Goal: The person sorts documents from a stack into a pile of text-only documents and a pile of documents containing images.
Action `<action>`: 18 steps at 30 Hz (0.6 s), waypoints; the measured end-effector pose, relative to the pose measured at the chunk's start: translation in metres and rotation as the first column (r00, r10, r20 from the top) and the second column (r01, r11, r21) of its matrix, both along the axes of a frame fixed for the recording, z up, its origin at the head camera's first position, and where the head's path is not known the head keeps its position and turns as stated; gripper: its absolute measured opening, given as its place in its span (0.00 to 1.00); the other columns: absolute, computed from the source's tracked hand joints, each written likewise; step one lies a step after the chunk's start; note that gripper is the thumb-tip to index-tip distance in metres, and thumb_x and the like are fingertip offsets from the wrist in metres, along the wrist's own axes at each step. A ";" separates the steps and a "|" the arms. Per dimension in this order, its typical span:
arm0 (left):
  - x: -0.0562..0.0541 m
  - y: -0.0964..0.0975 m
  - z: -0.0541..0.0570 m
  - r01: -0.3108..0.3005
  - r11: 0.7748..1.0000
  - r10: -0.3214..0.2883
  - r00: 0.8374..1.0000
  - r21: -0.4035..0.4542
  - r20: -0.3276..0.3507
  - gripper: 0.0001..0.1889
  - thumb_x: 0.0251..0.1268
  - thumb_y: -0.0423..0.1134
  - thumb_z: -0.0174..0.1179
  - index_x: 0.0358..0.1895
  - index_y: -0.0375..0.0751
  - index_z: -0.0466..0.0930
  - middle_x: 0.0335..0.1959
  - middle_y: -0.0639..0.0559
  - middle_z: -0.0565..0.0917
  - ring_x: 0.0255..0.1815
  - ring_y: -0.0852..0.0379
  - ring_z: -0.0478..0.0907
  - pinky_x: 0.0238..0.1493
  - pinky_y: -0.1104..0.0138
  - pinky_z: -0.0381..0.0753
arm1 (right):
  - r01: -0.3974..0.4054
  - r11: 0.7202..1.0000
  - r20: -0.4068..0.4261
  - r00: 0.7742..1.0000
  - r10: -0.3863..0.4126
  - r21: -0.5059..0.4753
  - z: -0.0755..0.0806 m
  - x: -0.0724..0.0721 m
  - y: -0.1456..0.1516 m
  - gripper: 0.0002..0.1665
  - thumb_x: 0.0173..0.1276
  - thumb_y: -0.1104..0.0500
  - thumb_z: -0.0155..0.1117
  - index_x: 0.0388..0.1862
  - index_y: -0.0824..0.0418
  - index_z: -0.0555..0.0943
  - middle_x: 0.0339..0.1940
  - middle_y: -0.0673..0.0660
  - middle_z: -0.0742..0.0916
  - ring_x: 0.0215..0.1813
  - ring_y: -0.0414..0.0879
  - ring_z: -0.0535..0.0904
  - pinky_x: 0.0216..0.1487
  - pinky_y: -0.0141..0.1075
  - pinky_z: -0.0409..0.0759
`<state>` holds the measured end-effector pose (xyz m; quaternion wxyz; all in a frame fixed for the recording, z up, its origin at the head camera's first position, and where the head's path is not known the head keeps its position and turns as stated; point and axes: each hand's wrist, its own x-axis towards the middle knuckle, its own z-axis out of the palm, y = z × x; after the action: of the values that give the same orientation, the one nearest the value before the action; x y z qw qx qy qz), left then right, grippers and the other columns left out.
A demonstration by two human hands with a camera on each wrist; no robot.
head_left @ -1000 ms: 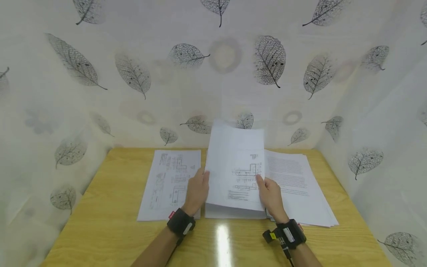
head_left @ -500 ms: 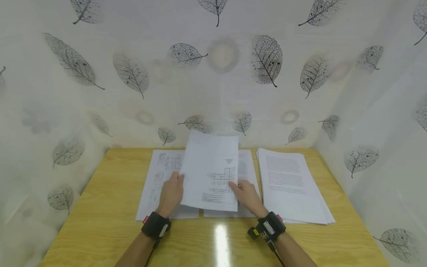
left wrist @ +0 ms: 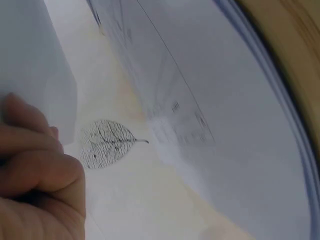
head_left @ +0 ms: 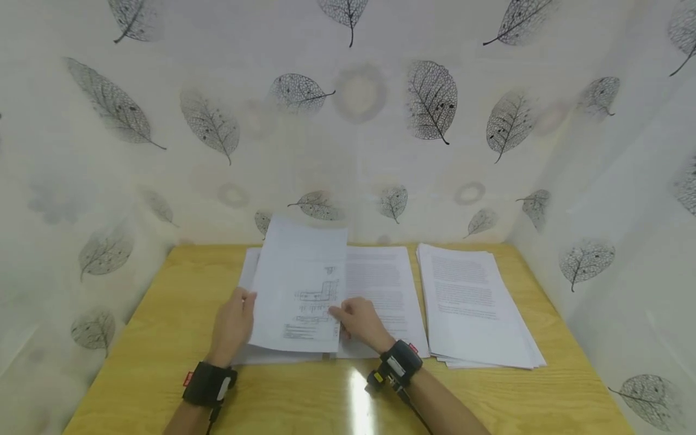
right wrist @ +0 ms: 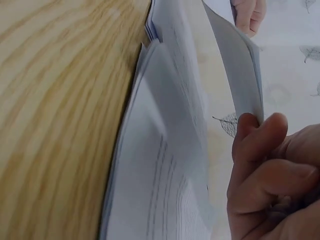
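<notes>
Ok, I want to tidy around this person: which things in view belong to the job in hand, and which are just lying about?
Likely in the job:
held paper, gripped by left hand and right hand
left pages, beneath it
middle text pages, partly hidden

Apparently lying about:
right text stack, untouched
leaf-print backdrop, surroundings only

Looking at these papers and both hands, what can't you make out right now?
Head view: lettering on the held paper, too small to read.
Head view: print on the right stack, also too small.
Head view: most of the left pile, hidden by the held paper.
Left wrist view: part of the left hand, cut off by the picture's edges.
</notes>
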<state>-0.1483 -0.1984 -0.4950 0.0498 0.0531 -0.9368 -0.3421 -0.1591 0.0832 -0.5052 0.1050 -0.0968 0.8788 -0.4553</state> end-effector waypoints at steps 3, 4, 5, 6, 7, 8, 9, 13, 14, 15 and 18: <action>-0.001 -0.009 0.000 -0.008 1.000 0.009 0.999 -0.019 0.032 0.18 0.80 0.46 0.40 0.41 0.34 0.70 0.23 0.48 0.72 0.22 0.55 0.68 0.21 0.66 0.64 | -0.001 1.000 -0.008 1.000 0.001 0.016 0.000 -0.003 -0.007 0.24 0.70 0.46 0.60 0.16 0.56 0.76 0.10 0.47 0.78 0.12 0.40 0.73 0.15 0.29 0.64; -0.001 -0.012 0.000 -0.009 1.000 0.011 0.999 -0.022 0.051 0.18 0.80 0.47 0.39 0.41 0.34 0.70 0.24 0.48 0.71 0.22 0.55 0.67 0.21 0.66 0.64 | 0.002 1.000 -0.008 1.000 -0.002 0.021 0.000 -0.003 -0.009 0.24 0.70 0.46 0.61 0.16 0.56 0.76 0.09 0.46 0.78 0.11 0.39 0.72 0.14 0.29 0.64; -0.001 -0.015 -0.001 -0.011 1.000 0.013 0.997 -0.024 0.072 0.18 0.80 0.47 0.39 0.41 0.34 0.69 0.24 0.48 0.71 0.23 0.54 0.67 0.22 0.65 0.64 | 0.002 1.000 -0.015 1.000 -0.002 0.031 0.000 -0.004 -0.012 0.24 0.70 0.45 0.61 0.16 0.55 0.76 0.09 0.46 0.77 0.11 0.39 0.72 0.14 0.29 0.64; 0.000 -0.018 -0.001 -0.013 1.000 0.015 0.996 -0.024 0.091 0.18 0.81 0.47 0.39 0.42 0.34 0.69 0.25 0.48 0.71 0.23 0.54 0.68 0.22 0.65 0.64 | 0.004 0.999 -0.022 1.000 -0.003 0.037 0.000 -0.005 -0.014 0.24 0.70 0.45 0.61 0.16 0.55 0.76 0.08 0.46 0.77 0.11 0.39 0.71 0.14 0.29 0.63; 0.000 -0.020 -0.001 -0.016 1.000 0.019 0.993 -0.024 0.112 0.18 0.81 0.47 0.38 0.43 0.34 0.69 0.26 0.48 0.71 0.24 0.54 0.68 0.23 0.65 0.65 | 0.006 0.999 -0.032 0.999 -0.004 0.043 0.000 -0.005 -0.016 0.24 0.70 0.45 0.61 0.15 0.55 0.75 0.08 0.45 0.76 0.11 0.38 0.71 0.14 0.29 0.63; 0.000 -0.022 -0.002 -0.021 1.000 0.024 0.991 -0.022 0.132 0.19 0.81 0.48 0.38 0.44 0.34 0.69 0.27 0.47 0.71 0.25 0.53 0.68 0.23 0.65 0.65 | 0.007 0.999 -0.044 0.999 -0.005 0.047 0.001 -0.006 -0.019 0.25 0.70 0.45 0.61 0.15 0.55 0.75 0.08 0.45 0.76 0.11 0.38 0.70 0.14 0.29 0.63; 0.001 -0.024 -0.002 -0.026 0.999 0.029 0.989 -0.021 0.146 0.19 0.81 0.48 0.37 0.45 0.34 0.69 0.27 0.47 0.71 0.26 0.53 0.68 0.24 0.64 0.65 | 0.005 0.999 -0.052 0.999 -0.003 0.045 0.001 -0.006 -0.021 0.25 0.70 0.46 0.61 0.15 0.56 0.75 0.07 0.45 0.75 0.11 0.38 0.70 0.14 0.29 0.63; 0.003 -0.028 -0.002 -0.050 0.999 0.051 0.983 -0.009 0.178 0.21 0.81 0.50 0.35 0.48 0.34 0.68 0.29 0.46 0.72 0.28 0.52 0.69 0.24 0.64 0.66 | -0.015 0.999 -0.055 0.998 0.017 0.035 0.004 -0.007 -0.031 0.24 0.71 0.48 0.60 0.16 0.57 0.77 0.07 0.45 0.76 0.11 0.38 0.70 0.15 0.29 0.63; 0.004 -0.029 -0.002 -0.056 0.998 0.056 0.982 -0.004 0.181 0.21 0.81 0.50 0.35 0.47 0.34 0.68 0.29 0.46 0.72 0.28 0.52 0.69 0.24 0.64 0.66 | -0.023 0.999 -0.047 0.999 0.025 0.037 0.005 -0.007 -0.032 0.23 0.71 0.49 0.60 0.16 0.57 0.78 0.07 0.46 0.76 0.11 0.39 0.71 0.15 0.29 0.63; 0.004 -0.029 -0.002 -0.062 0.998 0.061 0.980 0.001 0.191 0.21 0.81 0.51 0.34 0.47 0.35 0.68 0.29 0.46 0.72 0.28 0.52 0.69 0.24 0.64 0.66 | -0.032 0.999 -0.036 0.999 0.033 0.041 0.006 -0.007 -0.034 0.23 0.72 0.50 0.60 0.16 0.58 0.78 0.08 0.46 0.77 0.12 0.39 0.71 0.15 0.28 0.63; 0.006 -0.030 -0.003 -0.070 0.998 0.069 0.976 0.000 0.206 0.19 0.81 0.49 0.35 0.47 0.35 0.67 0.29 0.46 0.72 0.27 0.52 0.69 0.24 0.64 0.67 | -0.059 0.996 -0.011 0.998 0.060 0.072 0.005 -0.007 -0.037 0.22 0.71 0.52 0.60 0.17 0.57 0.80 0.08 0.47 0.78 0.12 0.39 0.72 0.14 0.28 0.64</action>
<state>-0.1420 -0.2287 -0.4983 -0.0354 0.1211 -0.9333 -0.3363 -0.1664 0.0466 -0.5007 0.1161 -0.1221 0.8921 -0.4193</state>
